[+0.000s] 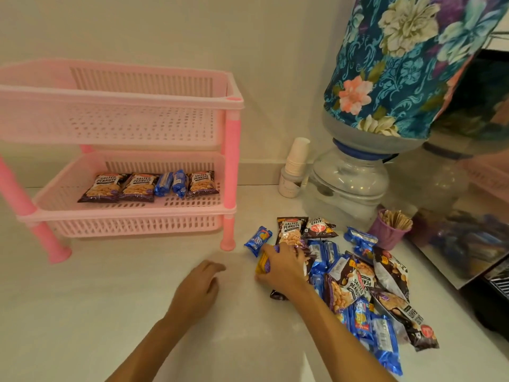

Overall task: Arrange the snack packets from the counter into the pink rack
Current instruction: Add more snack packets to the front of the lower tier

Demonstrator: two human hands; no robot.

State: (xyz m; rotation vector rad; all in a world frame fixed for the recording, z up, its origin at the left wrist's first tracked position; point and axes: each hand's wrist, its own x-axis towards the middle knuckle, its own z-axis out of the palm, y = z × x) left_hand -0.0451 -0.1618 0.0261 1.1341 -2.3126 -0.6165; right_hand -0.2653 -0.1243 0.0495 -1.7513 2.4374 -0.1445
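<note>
Pink rack (230, 102) stands at counter (110, 299) back-left, by the wall. Top tier shows no pkts. Lower tier holds a row along its back: two salted peanut pkts (121, 187), two blue biscuit pkts (171, 183) w/ long axes running front-to-back, one more peanut pkt (202, 184), labels upright.

Left hand (197, 288) mid-counter, fingers loosely curled, holding nothing.

Right hand (283, 267) at left edge of the heap, fingers curled round a yellow-purple pkt (261, 264), long axis roughly front-to-back.

Snack heap (358, 285) on counter right: peanut & blue pkts pointing every way. Purple cup (385, 232) holds wooden sticks (396, 219).
</note>
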